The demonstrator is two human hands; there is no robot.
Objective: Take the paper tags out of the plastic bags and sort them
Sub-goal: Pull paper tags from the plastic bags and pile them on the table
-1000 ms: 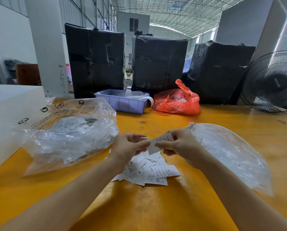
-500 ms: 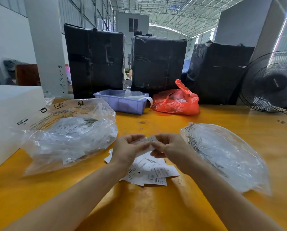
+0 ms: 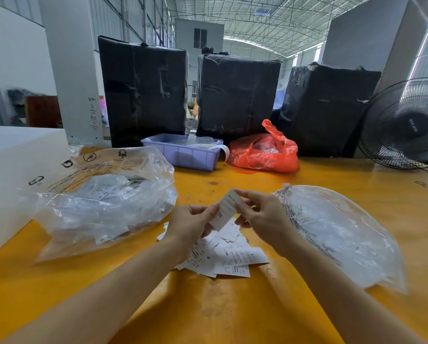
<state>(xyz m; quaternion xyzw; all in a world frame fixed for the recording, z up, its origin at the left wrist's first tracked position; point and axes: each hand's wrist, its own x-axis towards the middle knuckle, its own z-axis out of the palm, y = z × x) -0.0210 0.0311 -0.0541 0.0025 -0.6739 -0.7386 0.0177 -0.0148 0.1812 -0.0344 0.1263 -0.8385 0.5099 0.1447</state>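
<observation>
Two bare hands meet above a yellow desk [image 3: 233,306]. A sec ago one paper tag lay flat-ish betw. the fingertips; half a sec ago it was bunched low betw. both hands. Now the tag [image 3: 226,209] is lifted and stood upright, tilted, printed face toward the person, "XL" legible near its lower end. Left hand [image 3: 192,223] pinches the lower edge, fingers curled on it; right hand [image 3: 262,214] pinches the upper part, thumb and forefinger clamped on the paper. My read: the size is being checked before the tag goes to a group, so sorting of this one isn't done yet.

Directly under the hands, a loose pile of tags [image 3: 226,254] lies on the desk, overlapping, letters "S" and "L" showing; no separate size stacks visible, so most sorting looks left to do.

Left of the hands: a clear plastic bag [image 3: 103,202], crumpled, w/ more tags inside. Right: a second clear bag [image 3: 337,232], puffed, contents hard to make out.

Further back: lilac bin [image 3: 183,152], red bag [image 3: 265,152], three black-wrapped boxes [image 3: 237,95], a fan [image 3: 406,125] at far right, white box [image 3: 16,175] at far left.

Nothing blocks the hands; the bags flank the pile closely, leaving little room for separate stacks.
</observation>
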